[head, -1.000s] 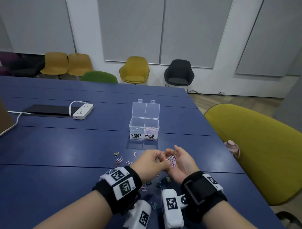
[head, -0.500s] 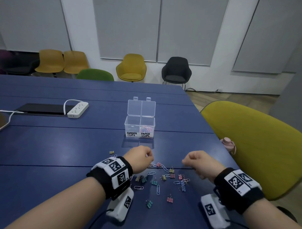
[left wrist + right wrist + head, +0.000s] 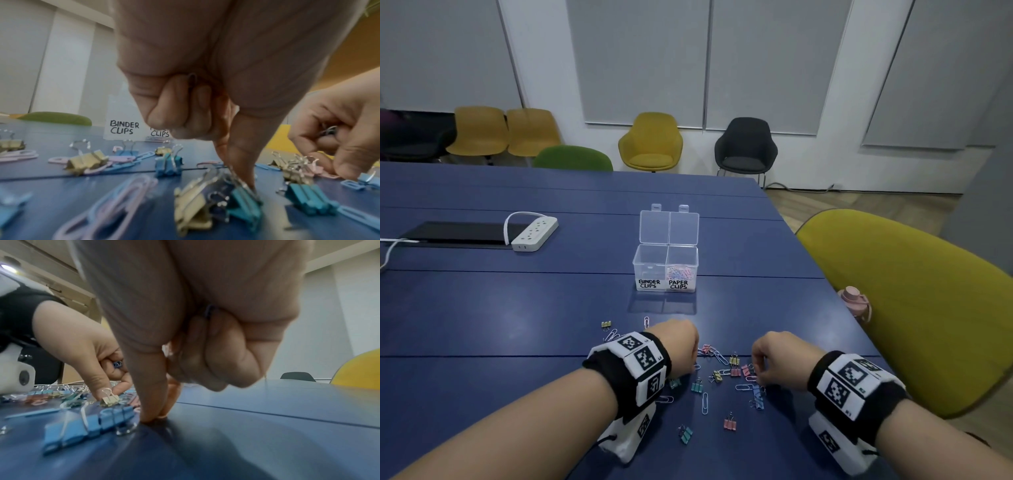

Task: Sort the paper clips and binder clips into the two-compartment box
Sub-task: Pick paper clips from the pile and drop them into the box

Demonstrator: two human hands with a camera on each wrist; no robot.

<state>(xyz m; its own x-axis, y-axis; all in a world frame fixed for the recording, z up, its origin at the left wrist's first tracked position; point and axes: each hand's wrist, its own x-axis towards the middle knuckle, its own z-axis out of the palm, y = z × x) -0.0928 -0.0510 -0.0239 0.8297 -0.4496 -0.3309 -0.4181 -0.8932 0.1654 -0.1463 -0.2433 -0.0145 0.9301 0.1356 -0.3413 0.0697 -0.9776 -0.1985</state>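
Head view hides both sets of fingertips behind knuckles. Nearest the box (image 3: 666, 270) on the table (image 3: 482, 325), the scattered clips (image 3: 717, 377) lie between the hands. Left hand (image 3: 676, 347) pinches down at a teal binder clip (image 3: 244, 204), its other fingers curled round a paper clip. Right hand (image 3: 779, 359) presses finger and thumb together on the table beside a blue binder clip (image 3: 86, 425); what they hold I cannot tell. Beyond, the paper compartment holds clips.

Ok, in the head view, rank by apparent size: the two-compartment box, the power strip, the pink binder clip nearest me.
1. two-compartment box, lid open
2. power strip, though farther away
3. pink binder clip, far smallest
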